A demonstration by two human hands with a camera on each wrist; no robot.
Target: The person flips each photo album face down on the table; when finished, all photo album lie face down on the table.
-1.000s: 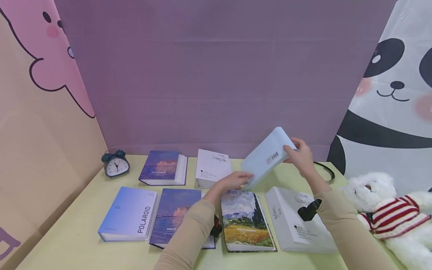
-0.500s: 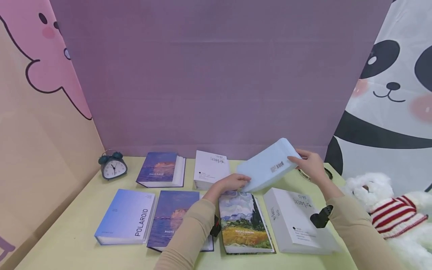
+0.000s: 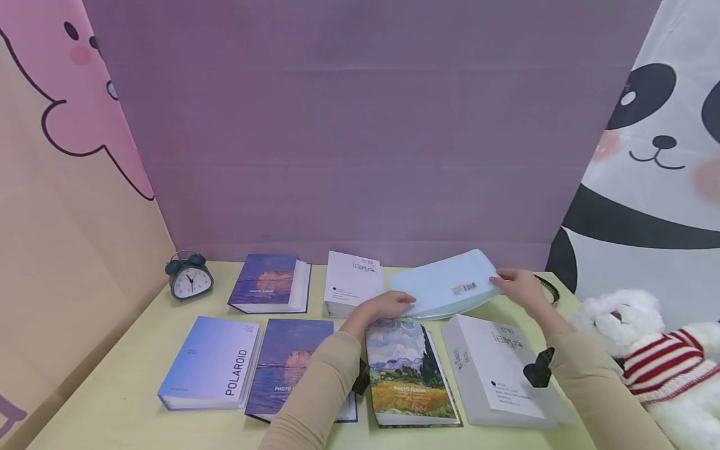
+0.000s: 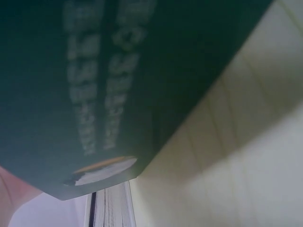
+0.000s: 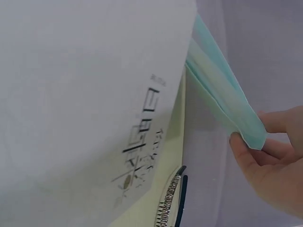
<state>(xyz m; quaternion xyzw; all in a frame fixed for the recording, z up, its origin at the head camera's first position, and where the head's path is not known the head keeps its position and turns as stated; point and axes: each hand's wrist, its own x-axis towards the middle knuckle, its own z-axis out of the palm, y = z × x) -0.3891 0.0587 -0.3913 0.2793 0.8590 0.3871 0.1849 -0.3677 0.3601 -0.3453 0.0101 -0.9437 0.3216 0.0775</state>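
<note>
A light-blue album (image 3: 439, 284), its barcode side facing up, tilts low behind the front row of albums. My right hand (image 3: 520, 289) pinches its right end between thumb and fingers; the right wrist view shows the fingers and thumb (image 5: 246, 156) on either side of the pale teal cover (image 5: 236, 99). At the album's near left corner my left hand (image 3: 385, 306) grips the edge, its thumb hidden. Directly below the left hand lies a landscape-painting photo album (image 3: 410, 375). In the left wrist view a dark green printed surface (image 4: 113, 94) hides most of the left hand.
White albums (image 3: 354, 281) (image 3: 500, 369) lie behind the left hand and below the right. Sea-painting albums (image 3: 264, 281) (image 3: 292, 356) and a blue-purple POLAROID album (image 3: 210, 362) are on the left, near an alarm clock (image 3: 191, 278). A beaded headband (image 3: 548, 290) and teddy bear (image 3: 647, 350) are at right.
The light-blue album has come down from a steep tilt to nearly flat. My right hand has lowered and moved right with its end; my left hand has stayed at the near corner.
</note>
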